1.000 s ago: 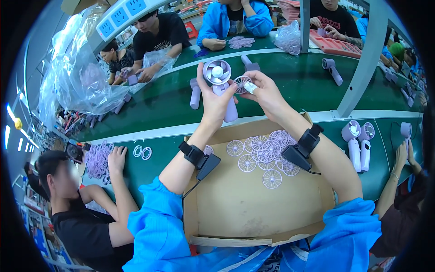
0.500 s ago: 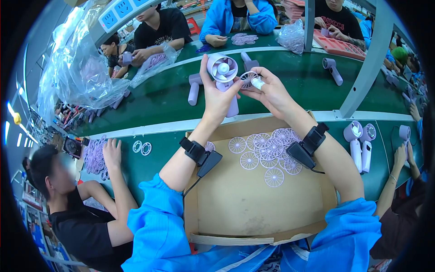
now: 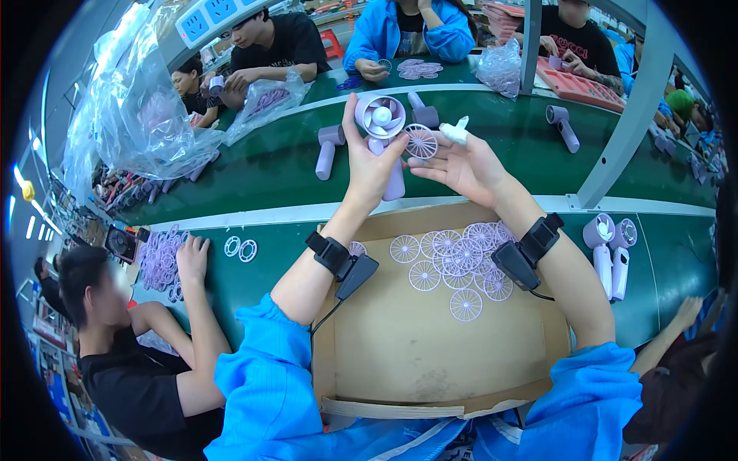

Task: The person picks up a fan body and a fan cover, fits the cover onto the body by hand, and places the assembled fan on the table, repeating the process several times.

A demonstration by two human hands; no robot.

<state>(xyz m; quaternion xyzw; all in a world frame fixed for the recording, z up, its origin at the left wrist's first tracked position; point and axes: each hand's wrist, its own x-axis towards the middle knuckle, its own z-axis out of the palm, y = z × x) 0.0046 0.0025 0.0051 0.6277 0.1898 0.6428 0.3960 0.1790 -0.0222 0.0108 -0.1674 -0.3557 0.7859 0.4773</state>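
Note:
My left hand (image 3: 373,161) is closed around a lilac handheld fan (image 3: 382,117), held upright with its blades uncovered. A round lilac spoked grille (image 3: 420,142) is beside the fan head, its edge by my left thumb tip. My right hand (image 3: 469,167) has its fingers spread, the fingertips just behind or against the grille; exact contact is unclear. A white wrapping (image 3: 455,131) covers one raised digit of that hand. Below my hands, several similar grilles (image 3: 466,305) lie in a shallow cardboard box (image 3: 400,346).
Lilac fan bodies (image 3: 326,157) lie on the green conveyor (image 3: 261,180) beyond the box. Two fans (image 3: 603,257) lie to the right. At left, a person reaches to a pile of lilac rings (image 3: 159,261). A metal post (image 3: 619,115) rises at right; other people sit opposite.
My right hand has opened from its pinch on the grille, the wrapped digit lifting away. The grille now faces me more fully. My left hand still holds the fan.

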